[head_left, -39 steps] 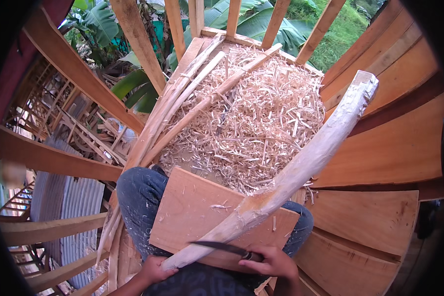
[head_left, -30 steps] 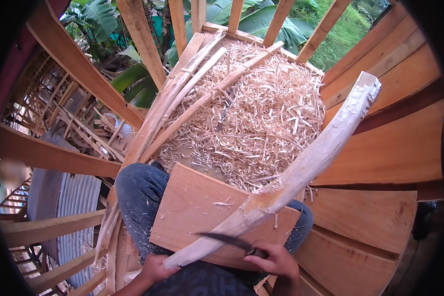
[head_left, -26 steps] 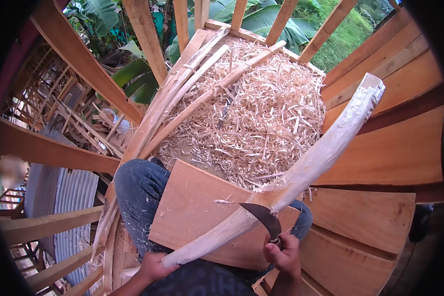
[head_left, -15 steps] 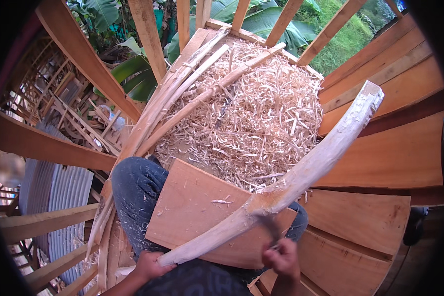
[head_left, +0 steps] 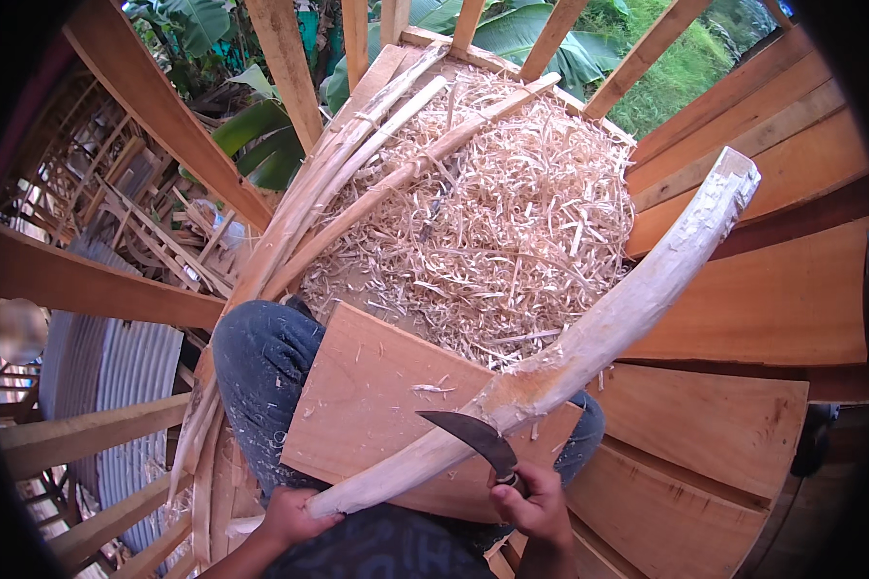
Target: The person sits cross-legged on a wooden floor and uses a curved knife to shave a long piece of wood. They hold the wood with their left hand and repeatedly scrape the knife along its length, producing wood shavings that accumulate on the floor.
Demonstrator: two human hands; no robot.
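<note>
- Two hands work on one long curved pole (head_left: 570,362), which lies slanted across the board (head_left: 377,415) on the person's lap.
- Left hand (head_left: 290,516) is clenched around the pole's lower end, just below the board.
- Right hand (head_left: 531,504) is clenched on the handle of a curved knife (head_left: 473,436); the blade now lies against the pole, over the board's lower right part.
- Half a second ago the blade was hidden under the pole; a second ago it lay flat near the lower end. So the knife has come back up for a new stroke.
- Beyond the board, a big heap of shavings (head_left: 492,222) covers the floor, with thin poles (head_left: 357,174) along its left.
</note>
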